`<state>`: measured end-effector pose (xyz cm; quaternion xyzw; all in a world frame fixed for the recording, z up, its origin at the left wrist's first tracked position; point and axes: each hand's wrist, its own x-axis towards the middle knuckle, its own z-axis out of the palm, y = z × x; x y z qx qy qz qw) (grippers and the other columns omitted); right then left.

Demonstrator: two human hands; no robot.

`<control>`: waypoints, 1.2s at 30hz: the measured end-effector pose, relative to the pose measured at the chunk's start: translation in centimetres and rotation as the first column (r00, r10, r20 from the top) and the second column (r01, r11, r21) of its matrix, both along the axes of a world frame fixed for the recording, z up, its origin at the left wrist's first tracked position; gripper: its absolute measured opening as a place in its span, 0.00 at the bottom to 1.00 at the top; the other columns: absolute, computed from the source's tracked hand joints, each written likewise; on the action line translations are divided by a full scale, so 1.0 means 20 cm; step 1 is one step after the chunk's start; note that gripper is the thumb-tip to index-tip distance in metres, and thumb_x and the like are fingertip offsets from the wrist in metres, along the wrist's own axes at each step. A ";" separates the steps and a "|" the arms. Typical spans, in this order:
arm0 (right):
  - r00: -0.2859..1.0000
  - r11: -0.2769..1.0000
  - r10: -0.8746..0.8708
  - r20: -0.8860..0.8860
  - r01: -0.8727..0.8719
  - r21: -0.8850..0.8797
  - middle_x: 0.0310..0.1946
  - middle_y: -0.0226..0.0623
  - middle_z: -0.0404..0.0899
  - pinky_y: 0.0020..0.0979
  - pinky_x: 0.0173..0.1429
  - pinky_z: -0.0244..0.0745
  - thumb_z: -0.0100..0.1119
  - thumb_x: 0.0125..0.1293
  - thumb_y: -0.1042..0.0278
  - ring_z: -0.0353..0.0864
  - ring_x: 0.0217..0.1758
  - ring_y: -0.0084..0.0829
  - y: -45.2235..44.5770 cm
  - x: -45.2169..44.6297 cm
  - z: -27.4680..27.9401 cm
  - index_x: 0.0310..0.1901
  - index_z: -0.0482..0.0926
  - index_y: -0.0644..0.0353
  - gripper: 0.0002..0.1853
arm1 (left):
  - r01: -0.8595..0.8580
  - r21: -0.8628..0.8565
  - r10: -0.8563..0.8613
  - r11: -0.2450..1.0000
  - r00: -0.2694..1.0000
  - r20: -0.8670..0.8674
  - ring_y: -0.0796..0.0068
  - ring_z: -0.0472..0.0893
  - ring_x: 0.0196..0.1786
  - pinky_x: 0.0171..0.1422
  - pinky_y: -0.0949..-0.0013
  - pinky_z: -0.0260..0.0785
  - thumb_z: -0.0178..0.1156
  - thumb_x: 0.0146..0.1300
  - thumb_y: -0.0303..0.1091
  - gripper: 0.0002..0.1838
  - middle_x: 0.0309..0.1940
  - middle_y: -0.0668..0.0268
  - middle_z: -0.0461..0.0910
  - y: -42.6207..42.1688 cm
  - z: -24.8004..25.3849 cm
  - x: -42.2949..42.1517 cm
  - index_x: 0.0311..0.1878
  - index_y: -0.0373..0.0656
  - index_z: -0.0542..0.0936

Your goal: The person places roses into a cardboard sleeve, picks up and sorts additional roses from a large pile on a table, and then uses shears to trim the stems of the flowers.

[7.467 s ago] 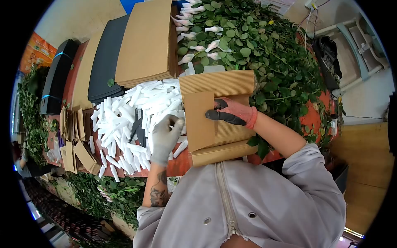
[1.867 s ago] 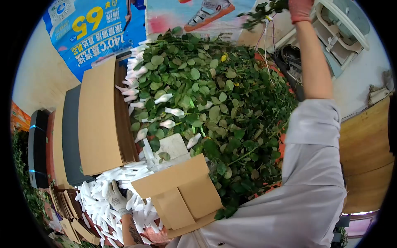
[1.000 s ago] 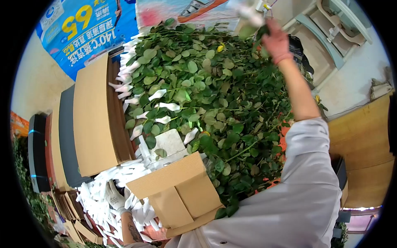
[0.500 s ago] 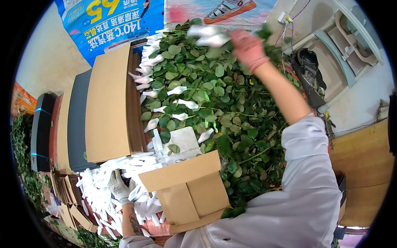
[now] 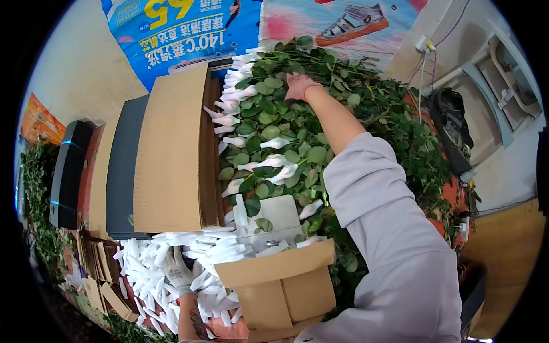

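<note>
My left hand (image 5: 179, 273), in a white glove with dark patches, rests among the white foam sleeves (image 5: 150, 280); its fingers are partly buried in them. My right hand (image 5: 299, 87), in a pink glove, reaches into the far part of the leafy stems (image 5: 320, 134); leaves hide its fingertips, and whatever it touches cannot be made out. White-sleeved flower heads (image 5: 275, 143) lie along the left edge of the foliage. Close to my body a folded corrugated cardboard wrap (image 5: 306, 291) lies between the sleeves and the stems.
Tall stacks of brown cardboard (image 5: 171, 154) and dark sheets (image 5: 127, 171) stand at the left, beyond small cardboard pieces (image 5: 117, 297). Behind the wrap is a pale flat board (image 5: 274, 214). A chair (image 5: 486, 103) with a black shoe (image 5: 452, 123) stands at the right.
My right hand has swung from the upper right across to the far left part of the foliage, and the white-headed stems it carried are no longer in the air. My left hand stays among the sleeves.
</note>
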<state>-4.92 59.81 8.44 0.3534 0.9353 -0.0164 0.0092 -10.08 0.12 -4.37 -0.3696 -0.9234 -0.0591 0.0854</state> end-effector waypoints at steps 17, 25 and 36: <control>0.948 0.919 -0.061 -0.312 0.176 0.354 0.38 0.43 0.79 0.44 0.47 0.73 0.49 0.54 0.67 0.78 0.45 0.44 0.20 0.14 0.23 0.44 0.74 0.56 0.15 | -0.002 0.039 -0.001 0.999 0.998 0.063 0.44 0.65 0.59 0.62 0.47 0.55 0.57 0.46 0.56 0.44 0.56 0.46 0.65 -0.02 -0.05 -0.02 0.64 0.38 0.62; 0.663 0.895 0.306 -0.684 0.045 0.445 0.41 0.47 0.79 0.41 0.48 0.73 0.58 0.48 0.62 0.79 0.43 0.45 0.13 0.43 0.42 0.54 0.72 0.52 0.27 | -0.006 0.077 0.007 0.997 1.000 -0.008 0.44 0.67 0.56 0.61 0.48 0.57 0.59 0.43 0.52 0.42 0.55 0.47 0.68 -0.02 -0.07 -0.03 0.61 0.38 0.65; 0.911 0.957 0.275 0.308 -0.291 0.004 0.53 0.53 0.68 0.40 0.57 0.69 0.59 0.50 0.56 0.72 0.55 0.47 -0.34 0.50 0.06 0.58 0.63 0.63 0.34 | -0.068 0.039 0.067 0.997 0.997 0.034 0.46 0.65 0.59 0.64 0.48 0.54 0.62 0.38 0.44 0.43 0.55 0.48 0.67 0.01 -0.02 0.00 0.62 0.43 0.65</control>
